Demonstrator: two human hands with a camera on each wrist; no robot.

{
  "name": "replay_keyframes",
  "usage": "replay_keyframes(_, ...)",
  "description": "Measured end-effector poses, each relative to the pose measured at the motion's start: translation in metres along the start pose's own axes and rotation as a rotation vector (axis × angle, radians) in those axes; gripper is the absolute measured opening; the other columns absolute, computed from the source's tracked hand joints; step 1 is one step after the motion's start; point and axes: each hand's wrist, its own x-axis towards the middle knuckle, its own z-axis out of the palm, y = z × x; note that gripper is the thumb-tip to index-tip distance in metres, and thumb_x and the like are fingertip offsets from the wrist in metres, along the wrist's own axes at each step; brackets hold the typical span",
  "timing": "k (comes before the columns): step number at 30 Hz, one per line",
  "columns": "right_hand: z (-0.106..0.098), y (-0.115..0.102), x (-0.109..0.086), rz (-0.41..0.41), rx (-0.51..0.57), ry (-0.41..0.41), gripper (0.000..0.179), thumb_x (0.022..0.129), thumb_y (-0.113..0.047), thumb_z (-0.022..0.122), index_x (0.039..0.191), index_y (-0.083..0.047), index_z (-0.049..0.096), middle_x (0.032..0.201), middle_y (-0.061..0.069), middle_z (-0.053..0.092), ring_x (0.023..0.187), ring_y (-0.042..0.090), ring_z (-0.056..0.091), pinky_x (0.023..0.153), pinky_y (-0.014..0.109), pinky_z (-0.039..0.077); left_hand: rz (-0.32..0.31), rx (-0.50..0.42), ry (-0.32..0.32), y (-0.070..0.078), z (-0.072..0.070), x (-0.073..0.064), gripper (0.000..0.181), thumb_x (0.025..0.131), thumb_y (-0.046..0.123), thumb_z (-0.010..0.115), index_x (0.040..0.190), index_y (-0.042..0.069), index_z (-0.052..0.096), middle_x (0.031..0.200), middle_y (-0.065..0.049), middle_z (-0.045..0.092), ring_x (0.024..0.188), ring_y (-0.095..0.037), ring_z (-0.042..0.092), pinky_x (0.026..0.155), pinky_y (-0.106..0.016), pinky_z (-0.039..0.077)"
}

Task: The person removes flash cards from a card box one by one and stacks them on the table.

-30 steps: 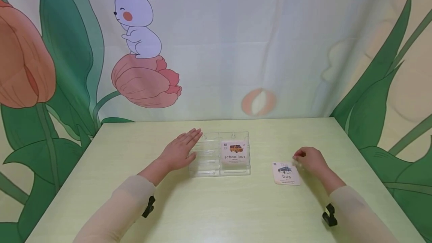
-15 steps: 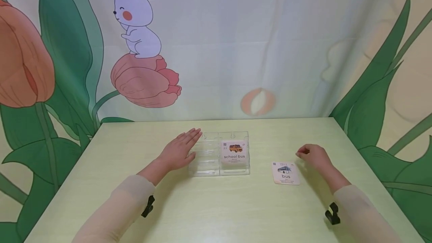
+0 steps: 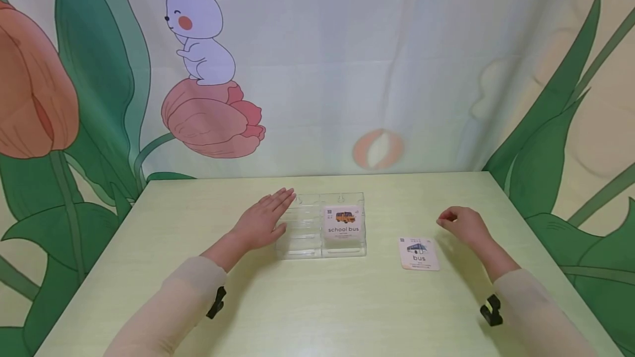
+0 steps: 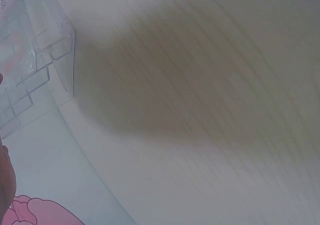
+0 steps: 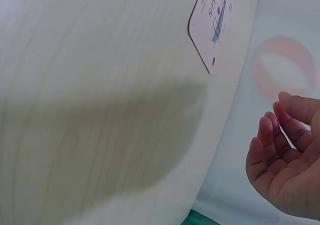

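A clear plastic card holder [image 3: 299, 247] with two side-by-side columns sits toward the back of the table. In its right column stands a school bus card [image 3: 343, 223]. My left hand [image 3: 259, 223], fingers straight, rests at the holder's left side; only a sliver of it shows in the left wrist view, beside the holder's clear edge [image 4: 61, 55]. A bus card [image 3: 419, 254] lies face up on the table, right of the holder. Above and right of that card is my right hand [image 3: 463, 226], holding nothing; the right wrist view shows its fingers [image 5: 266, 135] loosely bent, thumb near the index fingertip.
The pale wooden table [image 3: 317, 307] ends at the back against a printed curtain [image 3: 307, 70] with a rabbit and tulips. Each forearm wears a black clip [image 3: 216, 303] near the sleeve cuff.
My right hand has let go of the bus card's upper right corner and lifted a little up and to the right. The left hand and the holder have stayed in place.
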Motion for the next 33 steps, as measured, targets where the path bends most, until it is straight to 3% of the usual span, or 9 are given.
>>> replay_keyframes(17, -0.002, -0.020, -0.003, -0.014, 0.009, 0.013, 0.027, 0.101, -0.017, 0.062, 0.113, 0.006, 0.067, 0.108, 0.024, 0.069, 0.094, 0.033, 0.060, 0.074, 0.031, 0.053, 0.008, 0.003, 0.001, 0.000, -0.001, 0.000, 0.066, 0.102, 0.024, 0.053, 0.159, 0.000, 0.031, 0.168, -0.016, 0.032, 0.157, -0.035, 0.030, 0.128, -0.051, 0.030)
replay_keyframes(33, 0.007, -0.042, -0.003, -0.039, 0.043, 0.042, 0.026, 0.101, -0.017, 0.064, 0.114, 0.005, 0.067, 0.112, 0.024, 0.068, 0.099, 0.035, 0.061, 0.079, 0.037, 0.057, 0.000, -0.006, -0.004, 0.000, -0.001, 0.000, 0.066, 0.102, 0.024, 0.052, 0.160, 0.000, 0.030, 0.169, -0.016, 0.031, 0.158, -0.034, 0.030, 0.129, -0.051, 0.029)
